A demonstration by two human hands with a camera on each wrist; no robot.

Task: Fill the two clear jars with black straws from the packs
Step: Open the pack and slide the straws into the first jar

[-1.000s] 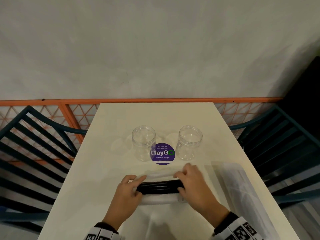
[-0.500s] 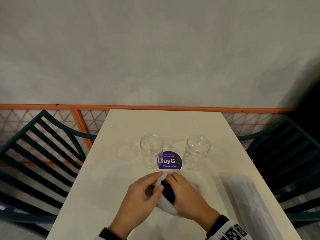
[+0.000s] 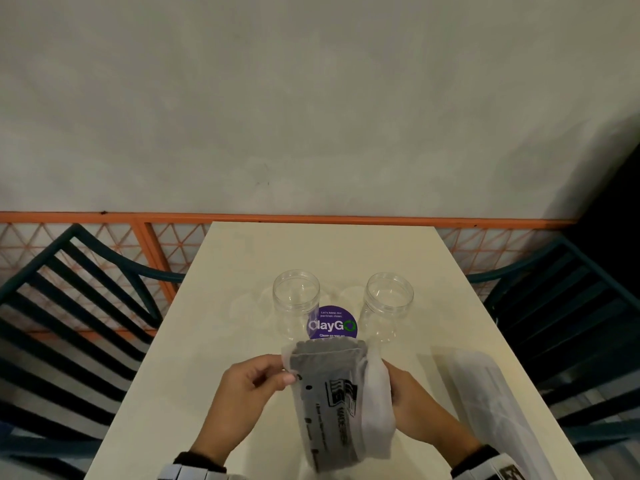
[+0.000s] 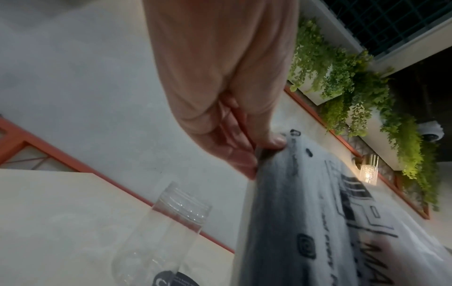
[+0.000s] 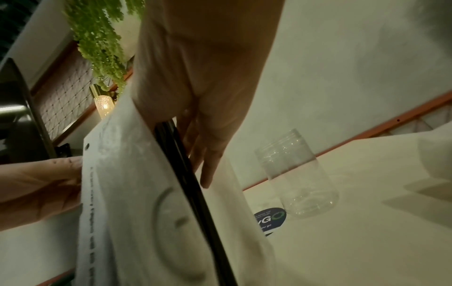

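Two empty clear jars stand mid-table, the left jar [image 3: 296, 299] and the right jar [image 3: 389, 304]. Just in front of them I hold a white printed pack of black straws [image 3: 329, 396] on end, its top tipped toward the jars. My left hand [image 3: 282, 374] pinches the pack's upper left edge between thumb and fingers [image 4: 247, 164]. My right hand [image 3: 398, 393] grips its right side, mostly hidden behind the film. In the right wrist view the black straws [image 5: 188, 174] show between the film and my fingers [image 5: 210, 160].
A second white pack [image 3: 485, 403] lies on the table [image 3: 242, 265] at the right. A purple round sticker [image 3: 332, 323] sits between the jars. Dark slatted chairs [image 3: 69, 306] flank both sides. A wall with an orange rail [image 3: 311, 218] closes the far end.
The pack lay flat across the table, held at both ends. Both hands have turned it and lifted it on end, top toward the jars.
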